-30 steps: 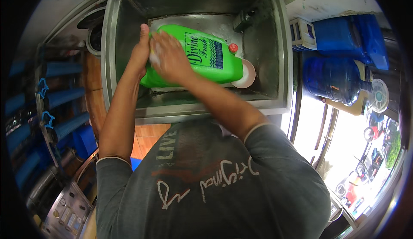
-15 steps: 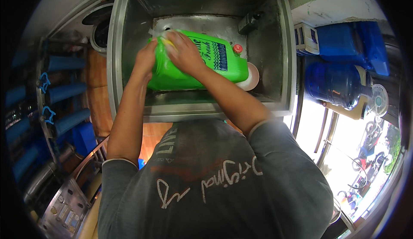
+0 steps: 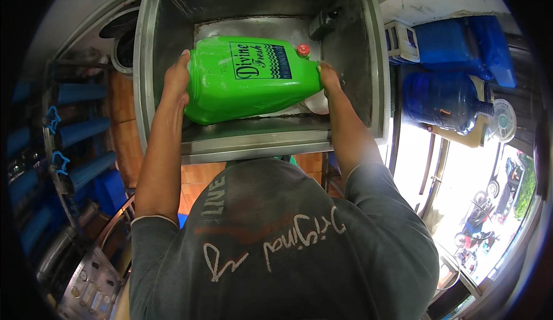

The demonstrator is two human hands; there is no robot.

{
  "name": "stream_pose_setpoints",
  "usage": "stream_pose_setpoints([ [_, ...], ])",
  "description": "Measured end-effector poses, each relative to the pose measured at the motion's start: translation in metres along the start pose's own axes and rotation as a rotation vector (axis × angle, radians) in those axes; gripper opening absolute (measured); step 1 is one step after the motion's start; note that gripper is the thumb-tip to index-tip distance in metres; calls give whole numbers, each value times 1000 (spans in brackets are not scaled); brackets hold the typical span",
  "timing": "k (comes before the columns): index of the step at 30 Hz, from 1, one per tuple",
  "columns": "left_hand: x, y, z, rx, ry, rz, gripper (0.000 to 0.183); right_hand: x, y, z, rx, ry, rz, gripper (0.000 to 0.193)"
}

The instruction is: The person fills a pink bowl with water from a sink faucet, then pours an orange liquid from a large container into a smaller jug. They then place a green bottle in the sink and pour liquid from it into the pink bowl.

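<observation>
A large green water container (image 3: 247, 81) is being held on its side inside a deep steel sink (image 3: 368, 61), between the two hands. The left hand (image 3: 177, 78) is being pressed flat against the container's base end, fingers spread upward along the edge, not closed around anything. The right hand (image 3: 328, 73) is being wrapped about the neck end, just beside the small red cap (image 3: 303, 49); how far its fingers are curled is not being shown, as they are hidden behind the container. The container's dark-printed label panel is being turned upward, toward the camera. Below the right hand, a pale round object (image 3: 315, 104) is partly being covered by the container; its kind cannot be told. Beyond the right hand, a dark fitting (image 3: 322, 23) is being seen on the sink's back wall. Well apart to the right of the right hand, a blue water jug (image 3: 443, 101) is lying on its side beside blue crates (image 3: 461, 40). To the left of the left hand, well apart, blue filter housings (image 3: 80, 130) are being seen in a row.
</observation>
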State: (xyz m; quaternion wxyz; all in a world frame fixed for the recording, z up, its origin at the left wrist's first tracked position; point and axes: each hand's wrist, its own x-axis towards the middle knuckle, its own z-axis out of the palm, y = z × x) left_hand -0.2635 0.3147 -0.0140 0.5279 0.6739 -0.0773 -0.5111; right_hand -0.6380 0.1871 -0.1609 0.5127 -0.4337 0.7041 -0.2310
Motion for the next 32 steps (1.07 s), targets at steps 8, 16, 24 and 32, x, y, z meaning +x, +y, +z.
stream_pose_setpoints([
  [8,-3,7,15,138,-31,28,60,-172,-24,114,-523,86,-1099,58],
  [16,14,-7,-9,68,-49,5,53,-32,-16,31,-499,129,-314,27],
  [24,16,8,-8,-33,-119,-128,74,-142,-25,96,-421,189,-1033,44],
  [32,-11,3,-14,-140,-372,-26,89,-139,-146,184,-498,-178,-1494,34],
])
